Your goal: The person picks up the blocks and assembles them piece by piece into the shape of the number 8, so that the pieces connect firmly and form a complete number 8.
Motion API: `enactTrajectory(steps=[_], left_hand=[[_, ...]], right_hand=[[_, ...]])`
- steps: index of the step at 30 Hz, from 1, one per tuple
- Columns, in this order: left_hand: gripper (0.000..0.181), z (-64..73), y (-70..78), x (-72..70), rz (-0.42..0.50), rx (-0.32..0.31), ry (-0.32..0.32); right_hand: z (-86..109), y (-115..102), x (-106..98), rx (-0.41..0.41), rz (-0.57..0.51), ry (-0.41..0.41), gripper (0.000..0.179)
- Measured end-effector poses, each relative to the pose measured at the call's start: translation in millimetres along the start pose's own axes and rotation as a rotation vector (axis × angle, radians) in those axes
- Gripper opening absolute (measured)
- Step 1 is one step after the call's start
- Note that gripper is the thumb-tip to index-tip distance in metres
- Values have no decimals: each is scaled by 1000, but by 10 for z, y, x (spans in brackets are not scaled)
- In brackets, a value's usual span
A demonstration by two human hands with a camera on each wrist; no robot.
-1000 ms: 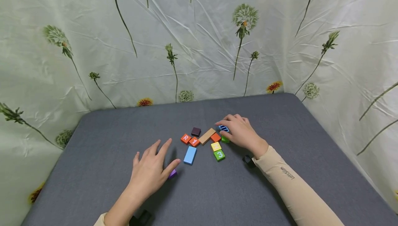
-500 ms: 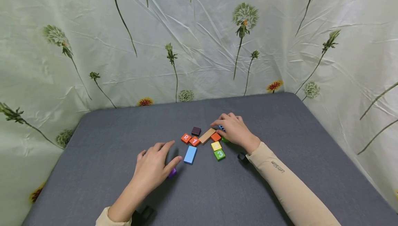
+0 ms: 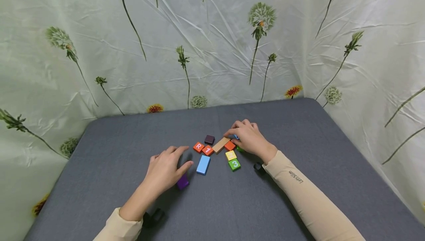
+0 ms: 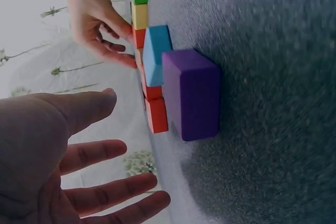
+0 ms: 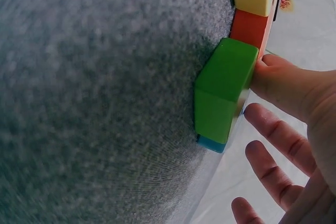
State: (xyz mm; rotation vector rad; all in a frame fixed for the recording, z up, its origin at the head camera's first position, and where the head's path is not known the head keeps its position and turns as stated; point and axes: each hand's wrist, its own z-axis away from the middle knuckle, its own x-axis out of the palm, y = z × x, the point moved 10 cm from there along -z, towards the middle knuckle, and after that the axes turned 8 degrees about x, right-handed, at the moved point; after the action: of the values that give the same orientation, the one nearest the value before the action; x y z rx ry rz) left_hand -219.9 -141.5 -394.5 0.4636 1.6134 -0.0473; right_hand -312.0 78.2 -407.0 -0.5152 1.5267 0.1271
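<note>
My left hand [image 3: 166, 171] hovers with loosely spread fingers beside a purple block [image 3: 182, 182]; in the left wrist view, a gap separates the fingers from that purple block [image 4: 199, 98]. My right hand [image 3: 254, 139] reaches over the right end of the block group. Its index fingertip is at the far end of a plain wooden block [image 3: 220, 146], and its thumb is right at an orange block [image 3: 230, 146]. Under this hand, a blue block [image 3: 236, 136] and a green block [image 3: 239, 149] are partly hidden. The right wrist view shows the green block [image 5: 226, 77] close by the thumb.
A light blue block [image 3: 203, 165] lies between the hands. Behind it are red blocks marked R [image 3: 198, 146] and 1 [image 3: 207, 151], plus a dark block [image 3: 209, 140]. A yellow block [image 3: 230, 155] touches a green 3 block [image 3: 234, 164]. A flowered curtain [image 3: 219, 49] borders the grey table [image 3: 282, 119].
My right hand has shifted left over the blue block, covering more of it. My left hand has drawn its fingers closer together and risen slightly, exposing more of the purple block.
</note>
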Motion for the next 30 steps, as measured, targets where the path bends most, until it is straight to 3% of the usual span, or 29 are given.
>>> enactTrajectory(steps=[22,30], left_hand=[[37,-544,-52,202,35,173,-65],[34,-663,-23,258,26,214,-99]], right_hand=[[-5,27,33,12,4,14,25],[15,48,24,16,0,11,24]])
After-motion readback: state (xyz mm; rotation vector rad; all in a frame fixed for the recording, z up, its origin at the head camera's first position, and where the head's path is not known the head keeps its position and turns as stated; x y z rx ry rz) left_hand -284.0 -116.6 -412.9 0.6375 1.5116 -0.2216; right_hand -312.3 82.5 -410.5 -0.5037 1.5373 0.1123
